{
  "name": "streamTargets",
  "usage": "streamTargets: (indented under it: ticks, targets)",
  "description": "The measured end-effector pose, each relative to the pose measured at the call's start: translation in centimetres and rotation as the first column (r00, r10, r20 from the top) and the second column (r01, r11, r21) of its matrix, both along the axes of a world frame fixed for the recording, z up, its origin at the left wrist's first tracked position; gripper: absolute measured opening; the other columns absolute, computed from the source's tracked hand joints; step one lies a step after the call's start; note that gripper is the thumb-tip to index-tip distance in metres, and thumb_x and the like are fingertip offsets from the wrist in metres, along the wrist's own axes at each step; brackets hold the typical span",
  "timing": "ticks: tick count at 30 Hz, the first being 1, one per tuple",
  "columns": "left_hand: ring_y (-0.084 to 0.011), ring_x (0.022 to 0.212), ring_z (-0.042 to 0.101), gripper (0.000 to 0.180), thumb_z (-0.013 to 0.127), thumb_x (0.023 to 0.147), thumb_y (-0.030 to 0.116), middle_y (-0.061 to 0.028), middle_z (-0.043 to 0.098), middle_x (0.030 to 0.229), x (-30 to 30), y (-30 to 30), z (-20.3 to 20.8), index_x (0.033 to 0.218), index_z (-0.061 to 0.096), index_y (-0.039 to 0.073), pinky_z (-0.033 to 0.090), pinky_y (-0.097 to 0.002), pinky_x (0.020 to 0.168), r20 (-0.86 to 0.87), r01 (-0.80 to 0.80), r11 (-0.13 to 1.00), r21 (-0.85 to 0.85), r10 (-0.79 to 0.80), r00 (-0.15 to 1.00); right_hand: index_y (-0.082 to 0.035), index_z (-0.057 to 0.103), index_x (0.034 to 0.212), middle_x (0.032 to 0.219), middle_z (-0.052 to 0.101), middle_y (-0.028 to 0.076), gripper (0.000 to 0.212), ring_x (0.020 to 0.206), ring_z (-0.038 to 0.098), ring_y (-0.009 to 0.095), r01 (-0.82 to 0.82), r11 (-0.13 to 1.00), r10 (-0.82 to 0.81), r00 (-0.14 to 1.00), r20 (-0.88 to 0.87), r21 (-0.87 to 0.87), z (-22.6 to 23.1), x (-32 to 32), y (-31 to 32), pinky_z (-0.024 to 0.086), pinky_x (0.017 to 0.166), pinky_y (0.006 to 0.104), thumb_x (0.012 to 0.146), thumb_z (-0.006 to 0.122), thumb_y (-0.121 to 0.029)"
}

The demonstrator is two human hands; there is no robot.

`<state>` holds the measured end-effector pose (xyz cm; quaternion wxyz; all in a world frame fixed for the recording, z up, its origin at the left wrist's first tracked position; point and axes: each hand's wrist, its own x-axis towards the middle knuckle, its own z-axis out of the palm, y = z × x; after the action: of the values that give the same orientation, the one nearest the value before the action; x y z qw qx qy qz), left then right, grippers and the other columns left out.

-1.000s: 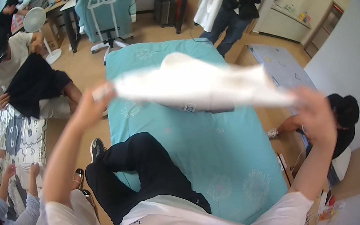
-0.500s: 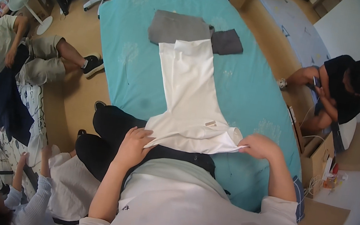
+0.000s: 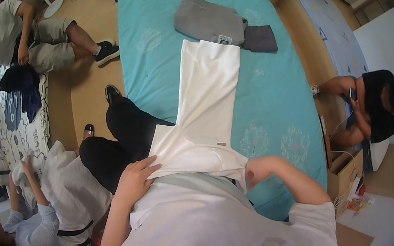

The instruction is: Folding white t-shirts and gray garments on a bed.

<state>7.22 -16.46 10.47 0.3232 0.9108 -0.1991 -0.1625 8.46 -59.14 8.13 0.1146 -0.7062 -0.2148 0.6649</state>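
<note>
A white shirt [image 3: 207,98] lies in front of me, its long narrow part stretched away over the bed and its wider end across my lap. A small tan label shows near its right side. My left hand [image 3: 134,181] is closed on the shirt's near left corner, fingertips on the cloth. At the near right corner, my right hand [image 3: 258,169] has its fingers curled against the edge; part of its grip is hidden. Just past the shirt's far end lie a folded grey garment [image 3: 209,21] and a smaller folded dark grey piece [image 3: 261,38].
The teal bed sheet [image 3: 144,67] spreads under everything. At left, a seated person [image 3: 2,28] handles dark cloth [image 3: 30,90]; another person [image 3: 37,219] at lower left holds light cloth. A person with a phone [image 3: 385,105] sits at right near a cardboard box [image 3: 345,171].
Both hands have come closer to my body, drawing the shirt's near end with them. Its far end now lies flatter and just short of the grey garment, whose label shows.
</note>
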Motion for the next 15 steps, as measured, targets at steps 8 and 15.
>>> streamTargets:
  ticks: [8,15]
  targets:
    - [-0.0315,0.119,0.058,0.048,0.069,0.074,-0.001,-0.0119,0.057,0.139,0.7,1.4,0.1,0.119,0.073,0.016,0.047,-0.0403,0.100,-0.039,0.047,0.995,0.094,-0.043,0.998,-0.004,0.067,0.114,0.103,0.072,0.017,0.042,0.096,0.069,0.033,0.460,0.770,-0.627,0.416,0.659,0.442,-10.8,25.6,4.1,0.054,0.085,0.0401,0.087,0.070,-0.036]
    - [-0.0341,0.112,0.059,0.046,0.068,0.078,0.004,-0.0173,0.058,0.129,0.7,2.5,-1.0,0.121,0.073,0.020,0.049,-0.0419,0.096,-0.193,-0.072,0.997,-0.017,0.067,0.979,0.000,0.055,0.131,0.130,0.063,0.023,0.064,0.123,0.059,0.037,0.826,0.503,-0.643,0.163,0.748,0.253,-14.4,34.4,12.6,0.047,0.102,0.0453,0.094,0.056,-0.052]
